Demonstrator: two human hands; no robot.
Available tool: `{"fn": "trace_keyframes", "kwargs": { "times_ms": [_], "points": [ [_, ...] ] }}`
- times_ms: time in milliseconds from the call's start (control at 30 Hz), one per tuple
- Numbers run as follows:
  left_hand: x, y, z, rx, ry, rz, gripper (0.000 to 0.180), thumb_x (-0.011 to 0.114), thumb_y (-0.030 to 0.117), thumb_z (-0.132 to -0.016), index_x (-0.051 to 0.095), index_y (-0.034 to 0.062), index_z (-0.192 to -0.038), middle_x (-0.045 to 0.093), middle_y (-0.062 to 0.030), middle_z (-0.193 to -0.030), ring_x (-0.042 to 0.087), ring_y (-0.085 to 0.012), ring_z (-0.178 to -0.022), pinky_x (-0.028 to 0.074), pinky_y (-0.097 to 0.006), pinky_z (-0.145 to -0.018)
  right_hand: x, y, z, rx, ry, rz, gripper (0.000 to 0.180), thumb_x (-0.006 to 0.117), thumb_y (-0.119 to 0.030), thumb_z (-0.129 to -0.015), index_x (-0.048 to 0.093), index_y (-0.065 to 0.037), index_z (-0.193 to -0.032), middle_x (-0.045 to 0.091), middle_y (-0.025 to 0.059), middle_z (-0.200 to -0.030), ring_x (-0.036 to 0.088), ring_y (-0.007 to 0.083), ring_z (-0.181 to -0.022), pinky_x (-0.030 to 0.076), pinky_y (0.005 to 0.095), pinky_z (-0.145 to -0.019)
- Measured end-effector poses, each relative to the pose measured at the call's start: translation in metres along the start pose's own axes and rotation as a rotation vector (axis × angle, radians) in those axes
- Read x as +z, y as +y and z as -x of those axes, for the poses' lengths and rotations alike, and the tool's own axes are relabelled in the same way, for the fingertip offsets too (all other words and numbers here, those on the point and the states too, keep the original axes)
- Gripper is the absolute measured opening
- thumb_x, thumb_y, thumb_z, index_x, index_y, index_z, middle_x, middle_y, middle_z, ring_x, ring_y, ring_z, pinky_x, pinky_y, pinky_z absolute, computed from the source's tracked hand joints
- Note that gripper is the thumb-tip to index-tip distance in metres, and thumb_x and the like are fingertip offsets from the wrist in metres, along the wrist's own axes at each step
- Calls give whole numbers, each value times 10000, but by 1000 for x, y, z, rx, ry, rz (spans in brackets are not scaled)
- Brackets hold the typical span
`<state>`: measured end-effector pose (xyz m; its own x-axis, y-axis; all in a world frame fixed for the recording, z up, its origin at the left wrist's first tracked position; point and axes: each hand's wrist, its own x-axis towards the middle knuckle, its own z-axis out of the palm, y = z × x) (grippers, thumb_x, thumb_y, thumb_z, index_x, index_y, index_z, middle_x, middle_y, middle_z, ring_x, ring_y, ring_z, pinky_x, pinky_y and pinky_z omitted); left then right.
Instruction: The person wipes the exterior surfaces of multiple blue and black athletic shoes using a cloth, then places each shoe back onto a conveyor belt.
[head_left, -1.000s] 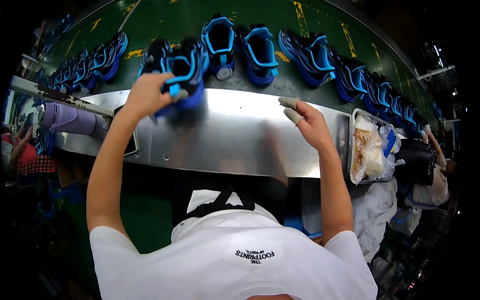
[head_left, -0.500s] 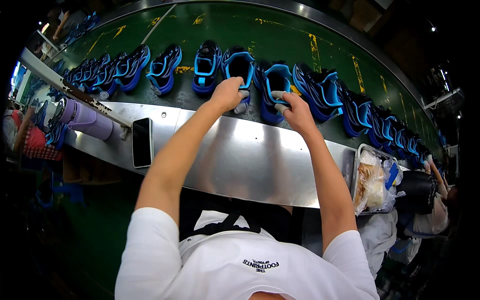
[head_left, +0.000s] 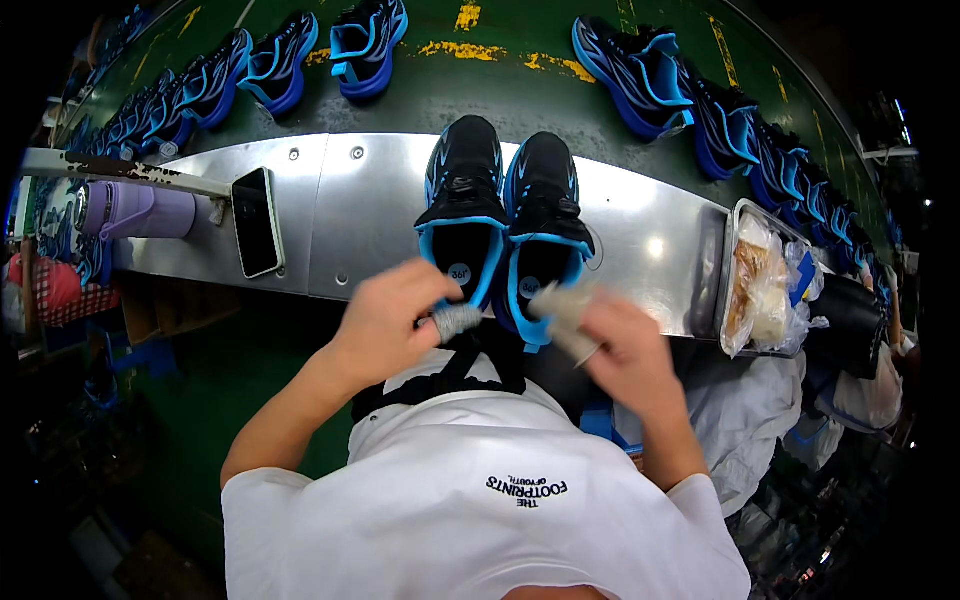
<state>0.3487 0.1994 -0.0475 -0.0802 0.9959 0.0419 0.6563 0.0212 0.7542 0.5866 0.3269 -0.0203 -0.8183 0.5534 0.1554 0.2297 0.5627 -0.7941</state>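
Note:
A pair of black and blue sneakers stands side by side on the metal ledge, toes pointing away and heels at its near edge. My left hand (head_left: 395, 315) is at the heel of the left sneaker (head_left: 465, 165), fingers curled and blurred. At the heel of the right sneaker (head_left: 543, 175) is my right hand (head_left: 620, 335), its fingers smeared by motion. Greyish covers sit on some fingertips of both hands. Whether either hand grips its heel cannot be made out. Round pale labels show on the insoles.
The metal ledge (head_left: 375, 205) borders a green surface (head_left: 520, 85) with rows of similar sneakers on both sides. On the left are a phone (head_left: 257, 222), a lilac bottle (head_left: 150, 210) and a worn metal bar (head_left: 120, 168). A tray (head_left: 728, 285) of bagged items stands right.
Two sneakers that my hands held by the heels on the green surface now stand on the metal ledge, closer to me. Both hands have drawn back toward my body. The view has shifted.

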Motion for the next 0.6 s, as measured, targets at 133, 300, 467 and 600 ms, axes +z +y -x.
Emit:
{"fn": "trace_keyframes", "kwargs": {
  "times_ms": [133,300,467,600],
  "points": [
    [-15,13,-35,187,471,-283,349,737,6,-689,640,71,-1018,617,-129,-954,599,-287,-831,506,-384,-747,-21,-6,-42,-96,237,423,510,760,-23,-730,654,-107,-1222,605,120,-1266,591,284,-1071,510,359,-900],
    [-1,-4,-74,179,194,-251,486,736,-14,-674,610,90,-1131,621,-127,-992,615,-332,-928,504,-394,-801,1,35,-62,-41,4,538,485,745,-15,-749,660,-97,-1219,658,86,-1198,630,254,-1055,507,337,-890],
    [16,-1,-79,136,203,-253,453,686,-53,-687,608,82,-1112,607,-131,-954,614,-350,-914,508,-410,-765,4,50,-70,143,190,-20,306,706,-20,-789,688,-104,-1082,673,113,-848,661,297,-782,529,366,-708],
    [11,10,-78,43,181,-208,474,659,-72,-692,620,113,-1127,594,-137,-967,615,-351,-923,512,-403,-769,-1,36,-64,187,102,106,345,684,-44,-813,668,-125,-1148,649,136,-944,654,313,-876,528,371,-755]
  ]
}}
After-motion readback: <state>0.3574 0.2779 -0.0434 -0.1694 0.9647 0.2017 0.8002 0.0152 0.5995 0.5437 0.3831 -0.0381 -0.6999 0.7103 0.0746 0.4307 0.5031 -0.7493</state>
